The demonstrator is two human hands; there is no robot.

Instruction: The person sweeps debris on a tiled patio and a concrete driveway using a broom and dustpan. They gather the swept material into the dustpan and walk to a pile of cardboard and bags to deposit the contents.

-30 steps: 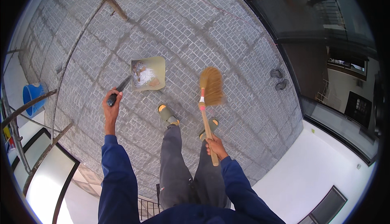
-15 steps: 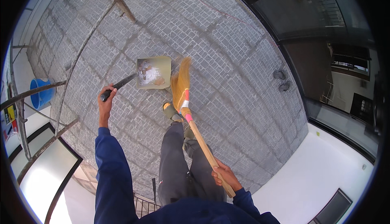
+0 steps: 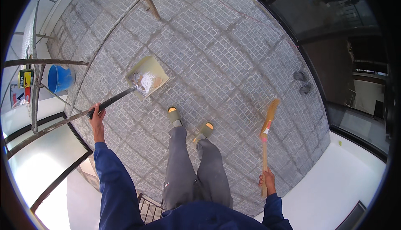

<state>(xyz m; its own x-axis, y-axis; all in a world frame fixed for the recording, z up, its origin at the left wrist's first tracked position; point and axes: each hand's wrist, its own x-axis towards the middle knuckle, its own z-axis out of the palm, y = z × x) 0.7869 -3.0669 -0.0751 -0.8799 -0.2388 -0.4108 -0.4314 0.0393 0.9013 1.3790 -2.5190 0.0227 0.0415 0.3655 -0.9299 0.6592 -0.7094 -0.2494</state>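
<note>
My left hand (image 3: pixel 97 119) is closed round the black handle of a long-handled dustpan (image 3: pixel 155 68). Its yellowish pan is ahead of my feet, tilted on the paving or just over it; I cannot tell which. White powder and brown scraps (image 3: pixel 146 82) lie in the pan. Out to the right, my right hand (image 3: pixel 268 180) grips the wooden stick of a broom (image 3: pixel 270 115). The broom's straw bristles point away from me, and pink and white bands wrap its neck. The broom and dustpan are well apart.
Metal scaffold poles (image 3: pixel 62 62) stand on the left, near a blue bucket (image 3: pixel 61 78). Dark shoes (image 3: pixel 303 83) rest on the stone paving by the black-framed glass doors (image 3: pixel 321 42) on the right. A thin red cable (image 3: pixel 234 9) crosses the far paving.
The broom has swung right, away from the dustpan and my legs. The dustpan has turned and shifted slightly left with my left hand. My feet now stand apart.
</note>
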